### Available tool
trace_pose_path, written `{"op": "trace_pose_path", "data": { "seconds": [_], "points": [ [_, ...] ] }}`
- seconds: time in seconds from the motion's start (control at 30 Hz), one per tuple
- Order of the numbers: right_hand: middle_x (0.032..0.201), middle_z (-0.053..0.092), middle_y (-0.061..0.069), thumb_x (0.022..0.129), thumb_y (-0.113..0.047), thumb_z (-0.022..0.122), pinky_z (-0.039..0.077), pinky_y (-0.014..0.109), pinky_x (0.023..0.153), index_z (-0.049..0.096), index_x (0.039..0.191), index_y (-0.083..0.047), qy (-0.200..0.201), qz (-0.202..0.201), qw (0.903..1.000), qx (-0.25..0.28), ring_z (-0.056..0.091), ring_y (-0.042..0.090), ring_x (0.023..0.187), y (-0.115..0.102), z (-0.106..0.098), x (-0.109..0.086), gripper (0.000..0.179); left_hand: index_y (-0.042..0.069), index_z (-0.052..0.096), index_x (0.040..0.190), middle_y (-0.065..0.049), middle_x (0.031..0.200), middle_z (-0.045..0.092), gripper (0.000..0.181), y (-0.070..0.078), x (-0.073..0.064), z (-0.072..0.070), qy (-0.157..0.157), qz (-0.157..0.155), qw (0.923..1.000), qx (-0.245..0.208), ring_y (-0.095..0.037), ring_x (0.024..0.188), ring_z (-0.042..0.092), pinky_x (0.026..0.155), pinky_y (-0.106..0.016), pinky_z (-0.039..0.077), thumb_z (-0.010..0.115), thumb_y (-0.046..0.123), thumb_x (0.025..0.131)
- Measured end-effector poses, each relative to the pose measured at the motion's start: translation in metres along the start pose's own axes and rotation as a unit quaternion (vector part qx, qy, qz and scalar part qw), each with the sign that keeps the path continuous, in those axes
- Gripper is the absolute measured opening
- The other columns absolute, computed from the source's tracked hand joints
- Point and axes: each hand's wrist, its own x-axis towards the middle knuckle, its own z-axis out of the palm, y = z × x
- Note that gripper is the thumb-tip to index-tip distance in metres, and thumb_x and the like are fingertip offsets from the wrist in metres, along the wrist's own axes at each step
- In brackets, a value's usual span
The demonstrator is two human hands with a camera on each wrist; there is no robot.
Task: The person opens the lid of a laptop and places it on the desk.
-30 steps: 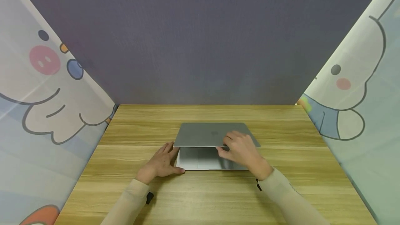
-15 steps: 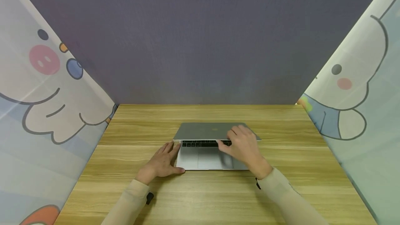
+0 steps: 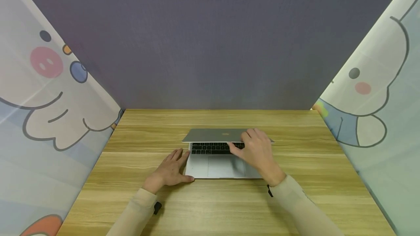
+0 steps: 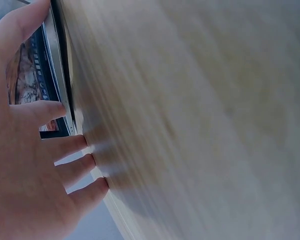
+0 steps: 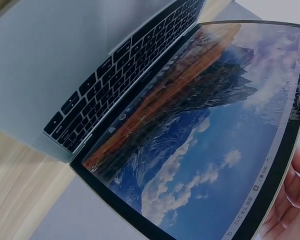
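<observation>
A silver laptop (image 3: 198, 166) sits on the table with its lid (image 3: 208, 135) partly raised, tilted toward the viewer. My right hand (image 3: 257, 152) pinches the lid's front edge right of centre, thumb on the screen side and fingers over the outside. In the right wrist view the lit screen (image 5: 190, 135) shows a mountain and clouds, and black keys (image 5: 110, 85) line the base. My left hand (image 3: 168, 169), fingers spread, rests against the base's left side, its thumb at the front corner. In the left wrist view several fingertips (image 4: 92, 160) touch the tabletop.
The wood-grain table (image 3: 141, 134) stretches around the laptop on all sides. Behind it rises a dark grey panel (image 3: 210, 46). Cartoon-printed panels (image 3: 42, 94) flank the left and right sides.
The lid has swung further up and back in my right hand, uncovering more of the keyboard. My right hand has risen slightly with it; the left hand stays in place.
</observation>
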Motion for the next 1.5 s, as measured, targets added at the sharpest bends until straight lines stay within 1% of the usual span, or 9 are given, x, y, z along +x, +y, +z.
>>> {"op": "trace_pose_path", "data": {
  "seconds": [0.27, 0.4, 0.53, 0.73, 0.97, 1.13, 1.33, 1.5],
  "points": [
    [0.060, 0.058, 0.006, 0.081, -0.047, 0.074, 0.039, 0.032, 0.045, 0.060, 0.059, -0.005, -0.015, 0.016, 0.9997, 0.013, 0.046, 0.022, 0.050, 0.003, 0.001, 0.004, 0.050, 0.008, 0.029, 0.161, -0.028, 0.163, 0.022, 0.104, -0.001, 0.000, 0.001, 0.000, -0.001, 1.0000, 0.000, -0.048, 0.150, 0.020, 0.120, -0.060, 0.022, 0.072, 0.064, 0.084],
    [0.061, 0.056, 0.006, 0.080, -0.048, 0.075, 0.038, 0.031, 0.045, 0.061, 0.060, -0.005, -0.014, 0.024, 0.9995, 0.017, 0.046, 0.023, 0.051, 0.004, 0.002, 0.007, 0.049, 0.008, 0.029, 0.161, -0.028, 0.163, 0.022, 0.104, -0.001, 0.000, 0.001, 0.000, -0.002, 1.0000, 0.001, -0.048, 0.150, 0.020, 0.120, -0.060, 0.022, 0.072, 0.065, 0.084],
    [0.062, 0.058, 0.007, 0.081, -0.048, 0.074, 0.039, 0.033, 0.045, 0.061, 0.061, -0.004, -0.018, 0.030, 0.9993, 0.015, 0.048, 0.025, 0.052, 0.005, 0.002, 0.013, 0.050, 0.009, 0.030, 0.161, -0.027, 0.164, 0.022, 0.104, -0.001, 0.000, 0.001, 0.000, -0.004, 1.0000, 0.000, -0.048, 0.150, 0.020, 0.120, -0.060, 0.022, 0.071, 0.065, 0.084],
    [0.063, 0.062, 0.010, 0.078, -0.047, 0.079, 0.041, 0.035, 0.049, 0.064, 0.063, -0.003, -0.020, 0.036, 0.9991, 0.003, 0.050, 0.026, 0.053, 0.007, 0.002, 0.021, 0.049, 0.009, 0.029, 0.161, -0.027, 0.164, 0.022, 0.104, -0.002, 0.000, 0.002, 0.001, -0.005, 1.0000, -0.001, -0.047, 0.150, 0.019, 0.120, -0.060, 0.021, 0.072, 0.065, 0.084],
    [0.060, 0.060, 0.009, 0.079, -0.046, 0.079, 0.037, 0.034, 0.046, 0.063, 0.061, -0.004, -0.009, 0.039, 0.9992, 0.008, 0.046, 0.024, 0.051, 0.013, 0.004, 0.029, 0.049, 0.010, 0.029, 0.161, -0.026, 0.164, 0.021, 0.105, -0.002, 0.001, 0.003, -0.002, -0.006, 1.0000, 0.001, -0.047, 0.150, 0.019, 0.121, -0.058, 0.021, 0.071, 0.067, 0.084],
    [0.057, 0.058, 0.007, 0.078, -0.046, 0.080, 0.038, 0.034, 0.047, 0.063, 0.060, -0.004, -0.012, 0.045, 0.9989, -0.001, 0.045, 0.024, 0.050, 0.017, 0.005, 0.035, 0.048, 0.010, 0.028, 0.162, -0.026, 0.164, 0.021, 0.105, -0.002, 0.001, 0.003, -0.006, -0.008, 0.9999, 0.006, -0.046, 0.151, 0.018, 0.121, -0.058, 0.021, 0.070, 0.067, 0.084],
    [0.057, 0.058, 0.007, 0.076, -0.048, 0.082, 0.035, 0.033, 0.045, 0.062, 0.060, -0.005, -0.013, 0.049, 0.9987, -0.010, 0.044, 0.023, 0.049, 0.021, 0.007, 0.043, 0.050, 0.010, 0.028, 0.161, -0.026, 0.164, 0.021, 0.105, -0.001, 0.001, 0.003, -0.009, -0.009, 0.9999, 0.004, -0.046, 0.151, 0.018, 0.121, -0.058, 0.021, 0.071, 0.067, 0.084],
    [0.060, 0.058, 0.008, 0.076, -0.048, 0.084, 0.038, 0.036, 0.047, 0.065, 0.062, -0.003, -0.020, 0.055, 0.9982, -0.012, 0.046, 0.026, 0.052, 0.023, 0.008, 0.049, 0.050, 0.011, 0.028, 0.162, -0.026, 0.164, 0.021, 0.105, -0.001, 0.002, 0.003, -0.008, -0.008, 0.9999, 0.007, -0.047, 0.151, 0.019, 0.121, -0.058, 0.020, 0.070, 0.067, 0.084]
  ]
}}
